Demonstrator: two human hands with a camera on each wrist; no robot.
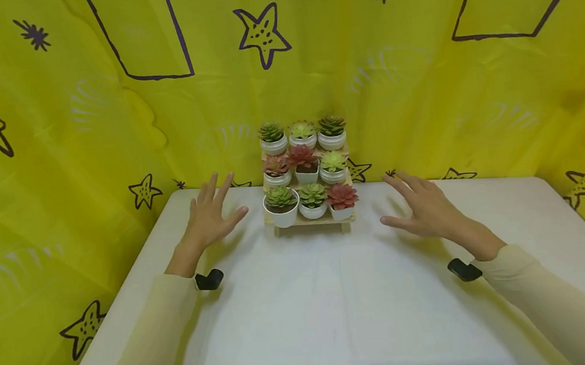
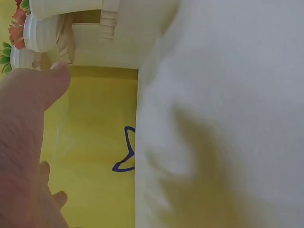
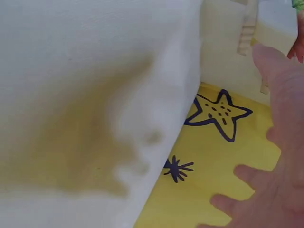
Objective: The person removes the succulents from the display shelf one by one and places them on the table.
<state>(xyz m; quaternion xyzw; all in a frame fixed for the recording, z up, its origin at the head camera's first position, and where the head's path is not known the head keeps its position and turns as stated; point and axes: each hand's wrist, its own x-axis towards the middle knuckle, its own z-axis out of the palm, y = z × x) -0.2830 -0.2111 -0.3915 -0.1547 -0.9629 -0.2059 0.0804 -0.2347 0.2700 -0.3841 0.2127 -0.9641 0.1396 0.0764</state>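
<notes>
Head view: tiered wooden stand of potted succulents positioned at the far middle of the surface.
Left hand and right hand are held open with fingers spread, one to each side of the stand and apart from it; nothing is gripped. Whether the pots are fixed cannot be told. If the stand were tilted or jolted by uneven contact from one side, loose pots could be made to slide. The front-left white pot, set close to the lowest tier's near edge, would probably be dislodged first.
</notes>
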